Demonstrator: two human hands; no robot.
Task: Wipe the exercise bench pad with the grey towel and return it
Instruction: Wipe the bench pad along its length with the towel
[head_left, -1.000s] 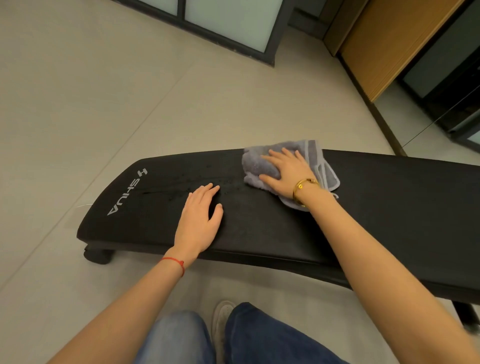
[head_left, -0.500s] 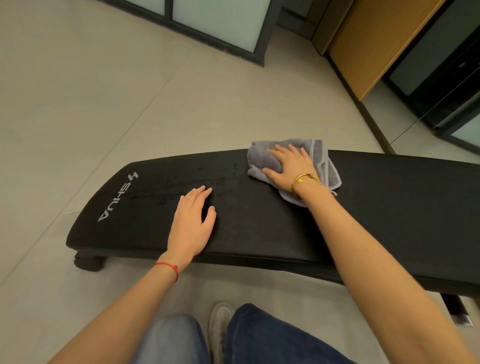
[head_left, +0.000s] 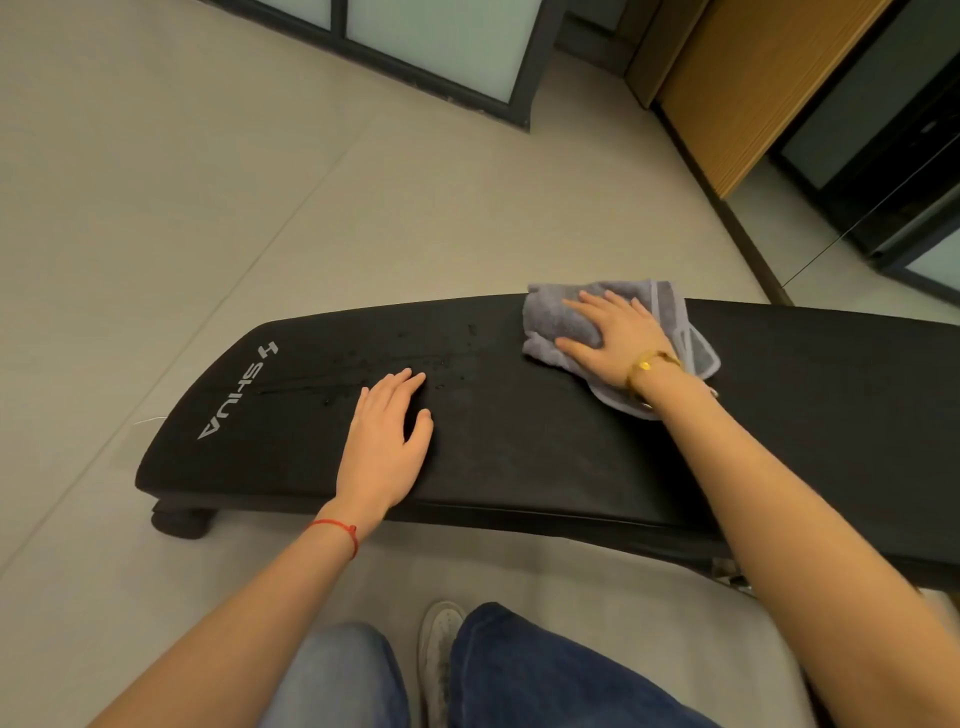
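Towel (head_left: 571, 322), grey and bunched, lies on the far edge of the black bench (head_left: 545, 441) pad, with 1 corner hanging toward the near side under the wrist. The right hand (head_left: 608, 338) lies flat on top of it, fingers spread and fairly straight, thumb along the near fold, pressing the cloth against the pad rather than clenching it. A gold bracelet (head_left: 652, 364) sits on that wrist. The left hand (head_left: 384, 447) rests palm down on the bare pad, well apart from the towel toward the bench's rounded end, fingers straight and together, thumb out to the side, grasping nothing. A red string (head_left: 337, 530) circles its wrist. Small dark droplets (head_left: 405, 358) speckle the pad between the 2 hands, just beyond the left fingertips. White lettering (head_left: 234, 400) runs along the rounded end. Below the bench, blue jeans (head_left: 545, 675) and a pale shoe (head_left: 439, 649) show over the beige tiled floor (head_left: 182, 208).
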